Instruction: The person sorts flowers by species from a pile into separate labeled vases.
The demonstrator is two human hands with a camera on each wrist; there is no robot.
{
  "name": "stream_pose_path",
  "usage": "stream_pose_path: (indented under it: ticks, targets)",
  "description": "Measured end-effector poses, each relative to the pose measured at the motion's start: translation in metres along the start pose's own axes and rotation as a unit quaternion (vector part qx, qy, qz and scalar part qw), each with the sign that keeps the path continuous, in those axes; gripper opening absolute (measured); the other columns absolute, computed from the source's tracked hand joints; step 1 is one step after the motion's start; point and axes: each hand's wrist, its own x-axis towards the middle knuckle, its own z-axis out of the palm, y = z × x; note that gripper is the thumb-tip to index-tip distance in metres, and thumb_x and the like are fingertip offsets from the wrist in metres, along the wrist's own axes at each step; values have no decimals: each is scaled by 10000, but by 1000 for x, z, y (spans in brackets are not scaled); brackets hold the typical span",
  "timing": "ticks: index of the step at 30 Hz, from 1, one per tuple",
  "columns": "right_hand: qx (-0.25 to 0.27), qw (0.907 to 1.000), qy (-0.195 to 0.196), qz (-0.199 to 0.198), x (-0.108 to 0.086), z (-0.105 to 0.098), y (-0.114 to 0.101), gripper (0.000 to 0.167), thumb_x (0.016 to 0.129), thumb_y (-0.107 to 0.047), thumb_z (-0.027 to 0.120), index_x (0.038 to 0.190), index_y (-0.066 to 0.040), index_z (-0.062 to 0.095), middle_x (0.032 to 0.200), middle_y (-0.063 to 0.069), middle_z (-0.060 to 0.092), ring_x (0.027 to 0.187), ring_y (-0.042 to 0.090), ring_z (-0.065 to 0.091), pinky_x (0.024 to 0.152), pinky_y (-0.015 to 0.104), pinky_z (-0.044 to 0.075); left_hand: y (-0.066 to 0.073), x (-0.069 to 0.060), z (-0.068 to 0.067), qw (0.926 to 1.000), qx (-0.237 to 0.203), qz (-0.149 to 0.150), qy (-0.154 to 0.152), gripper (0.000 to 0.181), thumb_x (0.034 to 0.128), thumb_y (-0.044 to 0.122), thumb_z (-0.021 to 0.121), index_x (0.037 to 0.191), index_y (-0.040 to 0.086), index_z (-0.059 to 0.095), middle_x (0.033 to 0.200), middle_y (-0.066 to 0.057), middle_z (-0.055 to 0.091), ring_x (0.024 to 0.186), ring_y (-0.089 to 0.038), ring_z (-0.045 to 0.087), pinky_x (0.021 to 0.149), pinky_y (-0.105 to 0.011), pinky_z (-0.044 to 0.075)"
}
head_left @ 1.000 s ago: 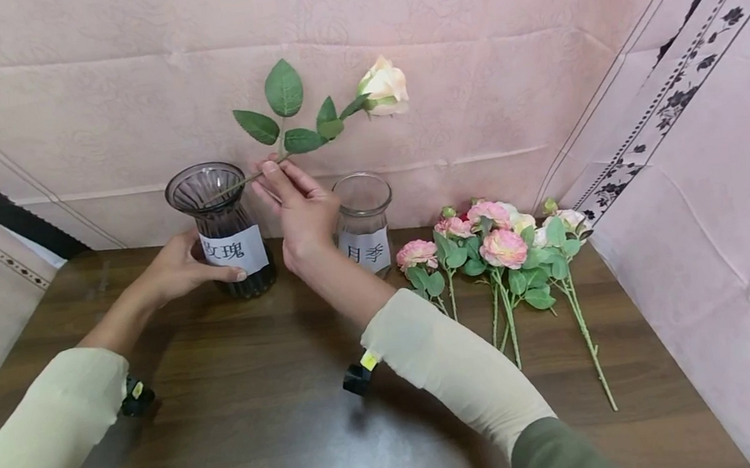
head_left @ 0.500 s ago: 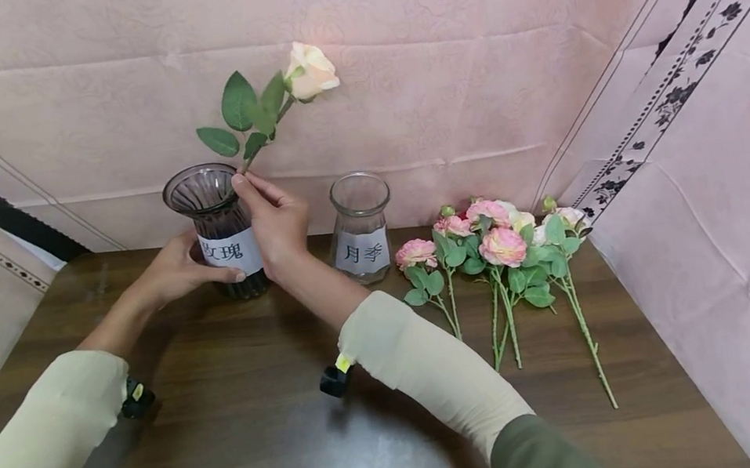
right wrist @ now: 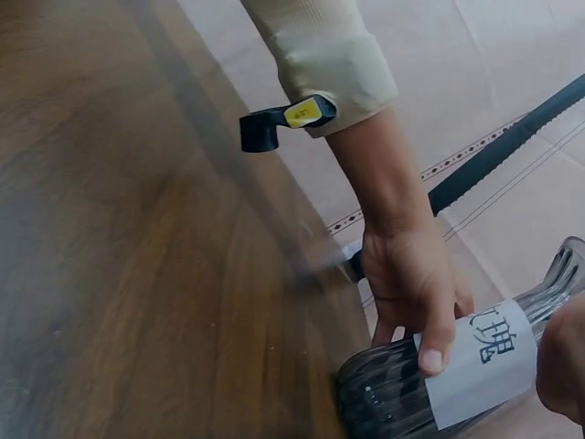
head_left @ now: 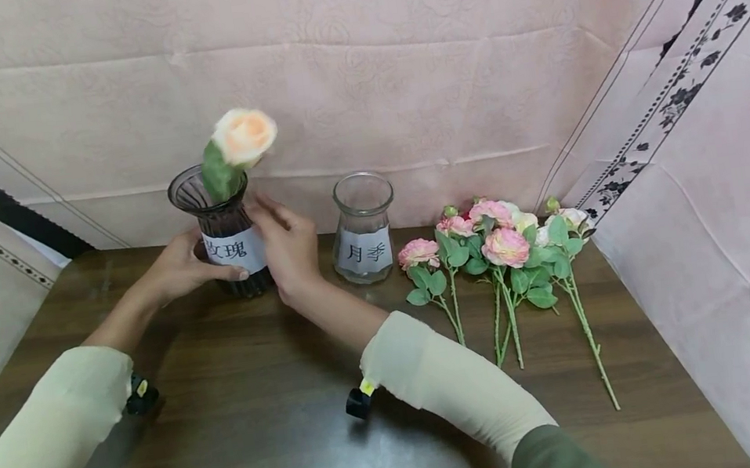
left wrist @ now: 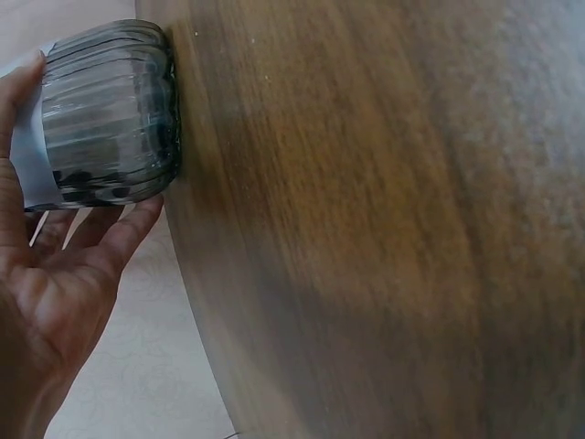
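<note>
A dark ribbed glass vase [head_left: 222, 222] with a white paper label stands on the table, held by my left hand [head_left: 180, 269], thumb across the label. In the left wrist view that hand [left wrist: 64, 302] curls round the vase's lower part [left wrist: 110, 119]. A cream rose [head_left: 244, 136] stands in the vase, its bloom and a leaf above the rim and its stem inside. My right hand [head_left: 292, 249] lies against the vase's right side, fingertips near the neck, not on the rose; they are partly hidden. The right wrist view catches only a bit of that hand beside the label.
A clear glass vase [head_left: 361, 224] with a label stands to the right. Beyond it lie several pink and white artificial flowers [head_left: 505, 248] with green stems on the brown wooden table [head_left: 267, 438]. Pink cloth [head_left: 433, 84] hangs behind.
My right hand has carried the rose left to the vase, tilted it upright and let it down inside, then come off the stem. The left hand has kept its hold on the vase.
</note>
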Motion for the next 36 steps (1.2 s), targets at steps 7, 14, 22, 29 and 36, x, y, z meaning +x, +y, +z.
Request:
stream_pose_path:
  ticks: [7,14,22,29,36]
  targets:
    - [161,9996,-93,223,2,-16,8,314,1082,-125,746,1376,-24,792,1426,156,790,1299,242,783,1107,363,628,-1,2,2,9999,31,-54,-98,787,918,304,970,1554,75,568,1439,-181,741,1209,-187,697,958,-220,547]
    - [402,9986,-292,169,-1,-31,7,309,1070,-61,748,1365,23,779,1453,202,764,1227,179,786,1051,277,639,-1,2,3,9999,79,-38,-48,790,905,296,980,1537,50,574,1405,-187,755,1161,-156,693,933,-217,547]
    - [285,9975,-605,231,-8,-54,2,293,1071,-37,738,1355,6,793,1424,146,794,1266,230,794,1112,357,626,1,2,5,9999,114,-23,-61,781,909,308,977,1536,65,579,1422,-188,753,1223,-237,703,975,-250,547]
    - [213,9961,-799,320,-15,-82,1,321,1094,-33,700,1407,-22,768,1410,144,799,1297,286,789,1107,374,630,2,4,2,9998,129,-124,-133,833,911,339,973,1567,69,538,1455,-199,733,1308,-313,692,1023,-311,535]
    - [115,9947,-871,541,-20,-109,2,302,1116,-48,673,1398,18,759,1394,192,797,1257,279,809,1080,351,641,1,3,-3,9994,153,-256,-188,887,920,346,967,1610,72,482,1501,-211,696,1352,-326,661,1068,-351,528]
